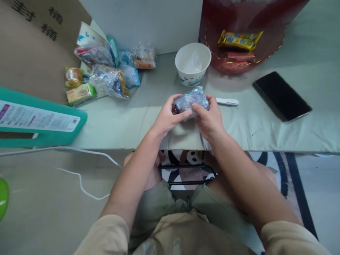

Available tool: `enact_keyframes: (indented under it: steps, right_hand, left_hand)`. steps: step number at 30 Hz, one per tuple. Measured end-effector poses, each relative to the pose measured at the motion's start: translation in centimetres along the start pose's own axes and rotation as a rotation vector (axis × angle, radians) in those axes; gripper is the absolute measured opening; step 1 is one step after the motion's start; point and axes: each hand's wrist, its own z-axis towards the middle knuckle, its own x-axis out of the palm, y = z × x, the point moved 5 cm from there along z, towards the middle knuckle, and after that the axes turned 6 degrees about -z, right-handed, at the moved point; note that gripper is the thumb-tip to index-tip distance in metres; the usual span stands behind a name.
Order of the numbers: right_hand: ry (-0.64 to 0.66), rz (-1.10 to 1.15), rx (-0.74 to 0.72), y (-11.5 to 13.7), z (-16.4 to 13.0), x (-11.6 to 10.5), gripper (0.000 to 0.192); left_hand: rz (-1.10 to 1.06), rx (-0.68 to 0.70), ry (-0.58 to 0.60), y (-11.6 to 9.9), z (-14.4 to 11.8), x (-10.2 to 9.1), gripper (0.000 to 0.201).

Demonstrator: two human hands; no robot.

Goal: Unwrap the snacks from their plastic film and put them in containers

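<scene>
Both of my hands hold a small clear plastic bag of snacks (191, 99) just above the pale green table (127, 120). My left hand (168, 115) grips its left end with the thumb on top. My right hand (208, 118) pinches its right side. Behind the bag stands a white paper bowl (192, 63) with blue print and crumpled clear plastic inside. A white pen-like stick (227, 102) lies just right of my right hand.
A heap of bagged snacks (110, 69) and a paper cup (87, 34) sit at the back left. A red bag (212, 32) holding snack packets stands at the back right. A black phone (282, 95) lies right. A teal box (39, 118) and a white cable (87, 153) are at the left.
</scene>
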Motion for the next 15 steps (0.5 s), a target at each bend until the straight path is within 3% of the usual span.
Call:
enact_keyframes:
  steps: [4, 8, 12, 15]
  right_hand:
    - [0.076, 0.029, 0.041, -0.1, -0.2, 0.3, 0.035]
    - [0.135, -0.107, 0.082, 0.0, -0.6, 0.7, 0.027]
    - [0.191, -0.156, 0.093, 0.5, -1.0, 0.9, 0.031]
    - [0.174, -0.371, -0.066, 2.1, -1.0, -0.4, 0.022]
  left_hand:
    - [-0.089, 0.022, -0.151, 1.1, -0.5, -0.5, 0.081]
    - [0.116, 0.087, -0.303, 0.3, -0.8, -1.4, 0.069]
    - [0.271, 0.178, -0.228, -1.0, -0.7, -1.3, 0.064]
    - [0.321, 0.225, -0.193, -1.6, -0.5, -2.1, 0.067]
